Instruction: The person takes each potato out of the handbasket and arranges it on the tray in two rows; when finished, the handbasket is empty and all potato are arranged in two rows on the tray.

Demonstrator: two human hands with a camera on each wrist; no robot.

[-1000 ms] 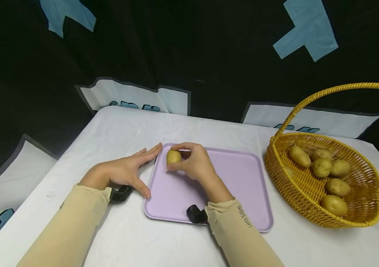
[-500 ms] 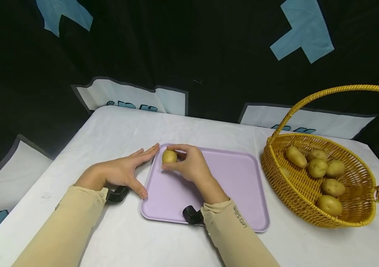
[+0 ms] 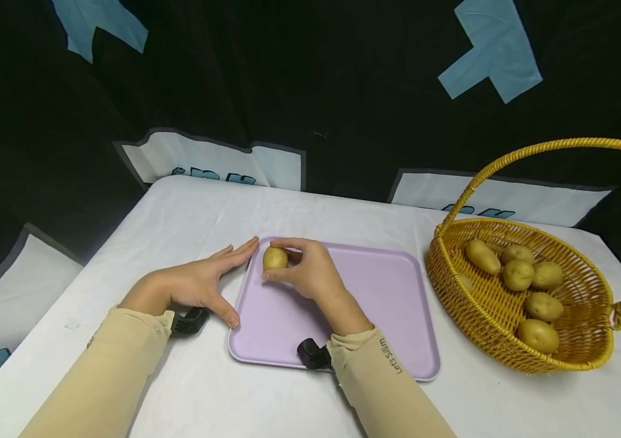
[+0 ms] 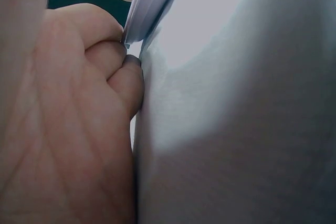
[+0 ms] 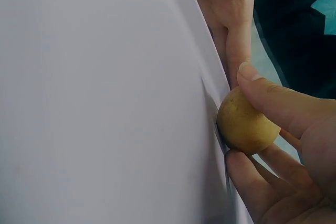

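- A white, faintly creased covering spreads over the tabletop (image 3: 310,210), whose far left corner is rounded.
- On it lies a shallow lilac tray (image 3: 370,304) with a raised rim and rounded corners.
- The right hand (image 3: 315,271) pinches one potato (image 3: 275,259) between thumb and fingers at the tray's far left corner; whether the potato bears on the tray is hard to tell.
- The left hand (image 3: 195,283) grasps nothing: its fingers extend along the tray's left edge, thumb spread toward the near side.
- Right of the tray stands a yellow woven basket (image 3: 452,310) with a tall arched handle (image 3: 562,145), holding several more potatoes (image 3: 518,275).
- Behind the tabletop hangs a black backdrop (image 3: 288,79) bearing pale blue shapes (image 3: 499,55) high up and dark-edged white panels (image 3: 496,196) lower down.
- Both arms wear tan sleeves (image 3: 97,371) and black wrist devices (image 3: 190,321).
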